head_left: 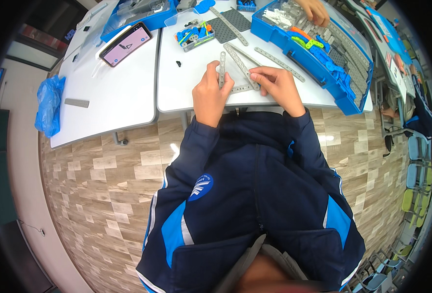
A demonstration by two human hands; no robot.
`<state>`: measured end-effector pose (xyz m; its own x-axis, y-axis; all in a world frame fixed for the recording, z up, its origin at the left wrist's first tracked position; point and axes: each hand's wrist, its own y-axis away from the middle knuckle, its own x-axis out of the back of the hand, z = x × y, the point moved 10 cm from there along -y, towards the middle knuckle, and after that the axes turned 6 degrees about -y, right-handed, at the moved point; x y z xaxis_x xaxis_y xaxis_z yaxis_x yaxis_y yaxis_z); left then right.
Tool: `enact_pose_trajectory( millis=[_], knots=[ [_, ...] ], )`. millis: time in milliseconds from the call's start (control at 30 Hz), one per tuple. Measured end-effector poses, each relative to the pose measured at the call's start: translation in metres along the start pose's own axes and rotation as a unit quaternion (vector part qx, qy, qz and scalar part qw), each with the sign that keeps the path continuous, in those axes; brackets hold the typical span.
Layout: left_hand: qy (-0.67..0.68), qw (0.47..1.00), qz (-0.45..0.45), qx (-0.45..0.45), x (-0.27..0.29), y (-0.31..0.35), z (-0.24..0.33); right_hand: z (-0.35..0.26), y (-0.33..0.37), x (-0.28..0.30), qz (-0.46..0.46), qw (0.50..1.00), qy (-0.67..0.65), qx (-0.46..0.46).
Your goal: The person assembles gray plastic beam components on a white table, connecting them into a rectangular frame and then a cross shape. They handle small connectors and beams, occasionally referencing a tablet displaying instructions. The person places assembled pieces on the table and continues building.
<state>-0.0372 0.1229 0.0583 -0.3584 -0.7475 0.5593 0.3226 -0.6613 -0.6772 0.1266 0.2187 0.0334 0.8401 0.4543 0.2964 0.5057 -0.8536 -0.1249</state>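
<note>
The first strip point(222, 66), a grey perforated piece, is in the left hand point(210, 95), its grip closed with thumb and fingers on the near part; the second strip point(239, 63), slanting just beside it above the white counter point(174, 90), is pinched near its close end by the right hand point(274, 87). Both look like rigid plastic, so they should be light and stiff, hardly fragile, though a long one may flex a little; smooth faces could slide, while the rows of holes should give the fingertips purchase. The long edges near an end seem the best place to pinch. Counted, there are two held strips, one crosspiece point(242, 89) lying between the hands, one rear strip point(247, 55) behind the second, one loose strip point(284, 67) to the right, and one far strip point(231, 28) across a single dark plate point(221, 33); whether the crosspiece joins either held strip, I cannot tell. Around them are one clear box point(195, 44) of small parts, one phone point(125, 45) and one tiny black part point(179, 63).
</note>
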Motion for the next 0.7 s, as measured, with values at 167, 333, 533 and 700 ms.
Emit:
enact_pose_trajectory(
  millis=[167,333,533,700],
  knots=[
    [0.004,1.000,-0.009,0.008,-0.002,0.000,-0.002,0.000,-0.009,0.001,-0.029,1.000,-0.009,0.005],
    [0.010,0.999,-0.032,0.027,-0.003,0.000,-0.003,-0.005,-0.006,-0.001,-0.033,0.999,0.018,0.012],
    [0.007,0.999,-0.034,0.029,-0.003,0.000,-0.002,-0.017,-0.001,0.002,-0.014,0.998,0.032,0.051],
    [0.010,0.999,-0.025,0.026,-0.002,0.000,-0.003,-0.012,-0.001,0.000,-0.012,0.996,0.069,0.052]
  ],
)
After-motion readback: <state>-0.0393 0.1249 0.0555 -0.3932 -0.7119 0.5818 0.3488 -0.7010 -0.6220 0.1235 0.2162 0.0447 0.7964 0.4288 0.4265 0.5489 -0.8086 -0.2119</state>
